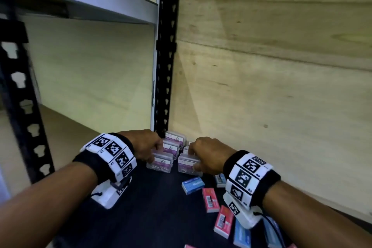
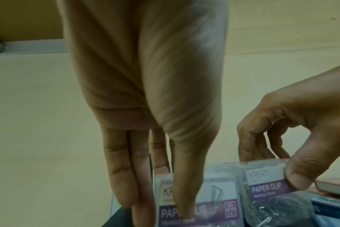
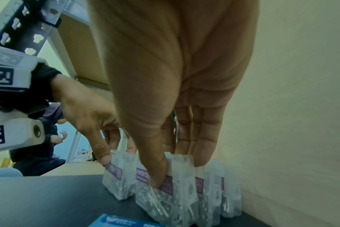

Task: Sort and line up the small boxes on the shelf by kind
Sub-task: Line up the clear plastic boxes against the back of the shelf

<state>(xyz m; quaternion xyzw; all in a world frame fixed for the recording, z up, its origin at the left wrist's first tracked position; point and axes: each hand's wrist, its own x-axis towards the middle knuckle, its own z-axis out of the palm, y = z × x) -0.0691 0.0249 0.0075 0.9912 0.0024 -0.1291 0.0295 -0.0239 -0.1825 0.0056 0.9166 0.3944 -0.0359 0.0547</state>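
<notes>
Left hand [image 1: 146,145] pinches the front paper clip box [image 1: 161,164] at eleven o'clock on the shelf [image 1: 153,207]. Right hand [image 1: 207,155] grips its neighbour [image 1: 186,165]; staple boxes [image 1: 192,185] lie scattered at four.

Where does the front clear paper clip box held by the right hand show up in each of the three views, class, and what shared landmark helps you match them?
Head: front paper clip box, lower centre, under the right hand.
Left wrist: lower right, pinched from the right by thumb and fingers.
Right wrist: bottom centre, thumb on its purple label.
Shared landmark: the left hand on the neighbouring box to the left.
</notes>
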